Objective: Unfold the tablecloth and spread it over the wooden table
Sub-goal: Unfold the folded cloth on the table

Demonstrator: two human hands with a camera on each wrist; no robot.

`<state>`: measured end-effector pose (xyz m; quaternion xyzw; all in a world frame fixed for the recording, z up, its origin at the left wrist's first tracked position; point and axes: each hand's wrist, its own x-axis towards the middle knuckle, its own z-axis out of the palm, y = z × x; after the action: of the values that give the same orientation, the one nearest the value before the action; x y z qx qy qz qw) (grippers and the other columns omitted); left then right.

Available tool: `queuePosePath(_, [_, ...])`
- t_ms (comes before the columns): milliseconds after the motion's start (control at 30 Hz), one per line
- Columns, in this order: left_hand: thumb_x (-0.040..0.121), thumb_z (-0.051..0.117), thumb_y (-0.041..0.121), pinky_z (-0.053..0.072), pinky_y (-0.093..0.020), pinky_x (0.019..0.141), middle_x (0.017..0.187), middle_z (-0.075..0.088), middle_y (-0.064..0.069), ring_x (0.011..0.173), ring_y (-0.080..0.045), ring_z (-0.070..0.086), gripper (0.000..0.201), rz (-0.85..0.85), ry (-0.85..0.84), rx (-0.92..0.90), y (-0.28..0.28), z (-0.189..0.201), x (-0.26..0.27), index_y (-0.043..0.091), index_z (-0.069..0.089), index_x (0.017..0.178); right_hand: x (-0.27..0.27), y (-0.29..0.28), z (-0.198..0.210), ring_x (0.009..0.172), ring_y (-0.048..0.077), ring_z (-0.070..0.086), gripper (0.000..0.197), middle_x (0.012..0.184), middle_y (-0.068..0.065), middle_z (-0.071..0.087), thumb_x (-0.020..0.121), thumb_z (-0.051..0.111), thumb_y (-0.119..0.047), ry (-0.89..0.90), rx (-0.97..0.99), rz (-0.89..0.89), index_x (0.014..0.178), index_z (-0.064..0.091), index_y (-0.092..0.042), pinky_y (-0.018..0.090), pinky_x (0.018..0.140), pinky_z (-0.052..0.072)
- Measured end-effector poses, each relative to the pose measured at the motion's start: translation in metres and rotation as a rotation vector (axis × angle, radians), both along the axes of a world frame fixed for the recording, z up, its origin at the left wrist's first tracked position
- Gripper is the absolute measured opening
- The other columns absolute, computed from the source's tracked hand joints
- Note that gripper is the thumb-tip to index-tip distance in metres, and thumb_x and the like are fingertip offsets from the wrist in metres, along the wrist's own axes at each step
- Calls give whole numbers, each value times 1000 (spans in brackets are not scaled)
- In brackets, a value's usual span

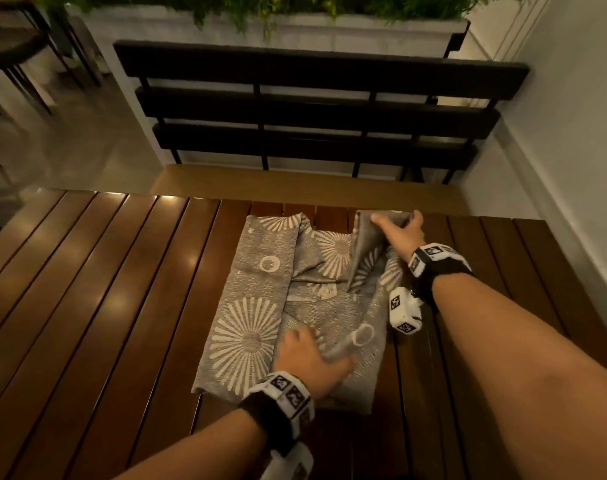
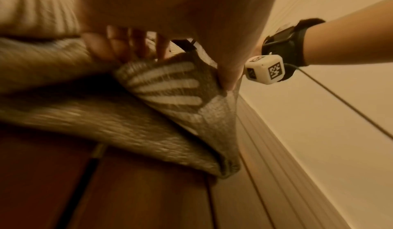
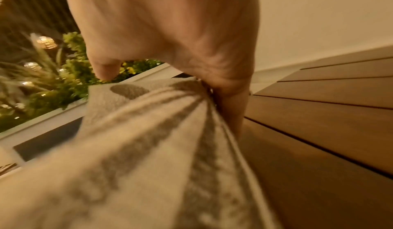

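left hand [image 1: 310,355] near, fingers curled pinching, right hand [image 1: 400,232] stretched forward, gripping

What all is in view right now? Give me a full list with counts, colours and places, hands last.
tablecloth: one, grey with cream sunburst and ring prints, partly unfolded on the table
wooden table: one, dark brown slats, under the cloth
bench: one, black slats, beyond the table
planter: one, white with green plants, behind the bench
wrist bands: two, black with white marker cubes
left hand: grips a near fold of the cloth
right hand: grips the far right corner, lifted
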<state>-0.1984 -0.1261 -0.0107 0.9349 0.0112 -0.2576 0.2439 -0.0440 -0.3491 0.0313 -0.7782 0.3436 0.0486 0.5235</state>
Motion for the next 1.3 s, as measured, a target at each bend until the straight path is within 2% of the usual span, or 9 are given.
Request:
queuePosePath(233, [42,79,69,45,-32,95,135,48,-10,120,-29,52,118,220,212,-100,14,-5,7,16,27,133,6,24,-3,134,44,35,104,159,13,-8,81,73,-16,79,-436,316,152,0,-34,42,100,42])
queuePosePath(333, [49,85,55,47,-32,92,122,53,-4,113,-27,56,97,172,280,-141,14,1,10,19,28,118,10,32,-8,146,42,5,104,159,11,-19,77,69,-13,75,-933,626,152,0,-35,57,117,15])
queuePosePath(467, [46,83,44,50,-30,89,117,53,-5,100,-22,57,88,157,244,-151,8,7,3,27,28,112,15,49,-13,149,29,-6,102,162,9,-1,75,67,-15,56,-1051,1161,153,3,-32,55,117,-5])
queuePosePath(633, [62,78,14,45,-30,91,118,43,-7,102,-22,49,75,493,147,-375,0,6,-2,25,30,118,9,60,-16,145,30,18,55,149,6,41,78,68,-34,236,-1248,1445,130,55,-25,57,116,-6])
queuePosePath(767, [63,71,2,49,-25,44,73,61,-14,58,-23,60,36,766,470,-611,-6,10,1,1,48,91,3,44,-10,142,32,24,37,136,10,55,88,56,-34,257,-1385,1403,118,66,-16,54,119,-4])
queuePosePath(867, [69,64,-4,44,-20,39,48,54,-3,40,-13,52,14,700,486,-670,-15,24,3,5,54,66,-7,27,-7,129,29,36,32,123,6,62,87,53,-35,205,-1410,1356,110,70,-20,49,117,9])
queuePosePath(933, [64,68,2,52,-27,54,70,64,-1,60,-14,62,27,578,219,-661,-24,26,7,10,58,88,-17,15,-5,126,29,38,34,126,7,60,87,53,-34,217,-1360,1312,116,66,-22,47,113,20])
queuePosePath(1167, [75,56,-13,38,-23,100,136,46,-8,122,-23,47,80,-732,10,-584,-79,48,-16,20,33,144,-49,-13,4,112,29,56,39,132,15,58,93,41,-12,298,-757,994,128,58,-15,32,92,45])
queuePosePath(1300, [77,69,13,39,-24,101,139,44,-4,125,-16,45,72,-548,111,-668,-67,23,-15,19,35,140,-60,-28,6,104,29,59,33,121,15,63,98,42,-28,189,-588,851,114,64,-10,38,91,46])
